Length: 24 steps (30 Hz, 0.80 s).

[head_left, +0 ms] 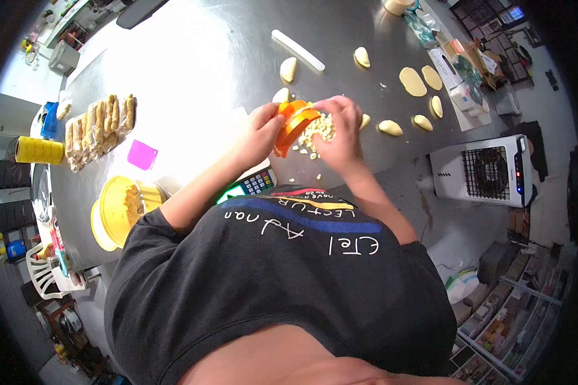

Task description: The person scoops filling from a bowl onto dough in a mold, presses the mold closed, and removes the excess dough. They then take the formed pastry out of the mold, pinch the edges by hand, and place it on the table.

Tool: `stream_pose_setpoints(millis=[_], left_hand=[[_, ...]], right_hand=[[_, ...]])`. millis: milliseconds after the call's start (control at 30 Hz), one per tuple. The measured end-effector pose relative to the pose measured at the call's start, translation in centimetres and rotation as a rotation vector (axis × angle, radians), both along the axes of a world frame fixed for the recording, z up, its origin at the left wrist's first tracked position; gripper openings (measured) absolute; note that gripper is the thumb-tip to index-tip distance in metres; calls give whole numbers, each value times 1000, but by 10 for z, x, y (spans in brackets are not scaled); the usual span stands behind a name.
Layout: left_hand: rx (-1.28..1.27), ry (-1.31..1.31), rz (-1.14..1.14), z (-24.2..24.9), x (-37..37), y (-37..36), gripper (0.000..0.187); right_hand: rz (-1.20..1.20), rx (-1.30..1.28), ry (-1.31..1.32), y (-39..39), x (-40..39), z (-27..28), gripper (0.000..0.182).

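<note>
My left hand [261, 133] grips an orange plastic mould [293, 128], tilted over the metal table [237, 70]. Beside it, my right hand [339, 138] has its fingertips near the mould's right edge, above a pile of small pale pieces [322, 127]; what its fingers hold, if anything, is too small to make out. Filled half-moon dough pieces [390, 128] lie scattered behind and to the right. Two flat dough rounds [412, 82] are farther right. A white rolling pin [298, 50] lies toward the back.
At left are bagged pastry sticks [101, 130], a pink scraper [142, 155], a yellow tub [117, 208] with filling and a yellow roll [39, 150]. A keypad device [259, 182] sits close to my body. A white air cooler [485, 170] stands right of the table.
</note>
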<state>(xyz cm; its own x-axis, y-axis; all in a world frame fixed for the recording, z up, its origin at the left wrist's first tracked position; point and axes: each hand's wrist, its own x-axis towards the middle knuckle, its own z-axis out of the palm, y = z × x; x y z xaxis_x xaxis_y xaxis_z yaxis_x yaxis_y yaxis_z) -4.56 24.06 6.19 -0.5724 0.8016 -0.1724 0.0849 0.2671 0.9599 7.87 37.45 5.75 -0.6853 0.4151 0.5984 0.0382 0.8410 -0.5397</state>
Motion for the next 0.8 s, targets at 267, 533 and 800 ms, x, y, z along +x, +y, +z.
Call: stream_pose_setpoints(millis=[267,533,800], left_hand=[[97,-247,47,0,6,0,34],[436,-942,161,5,-29,-25,30],[613,-760,297,6,-18,-43,29]], right_hand=[[113,110,57,-5,-11,-7,20],[67,98,297,30,-10,0,22],[185,-324,129,-48,-44,22,50]])
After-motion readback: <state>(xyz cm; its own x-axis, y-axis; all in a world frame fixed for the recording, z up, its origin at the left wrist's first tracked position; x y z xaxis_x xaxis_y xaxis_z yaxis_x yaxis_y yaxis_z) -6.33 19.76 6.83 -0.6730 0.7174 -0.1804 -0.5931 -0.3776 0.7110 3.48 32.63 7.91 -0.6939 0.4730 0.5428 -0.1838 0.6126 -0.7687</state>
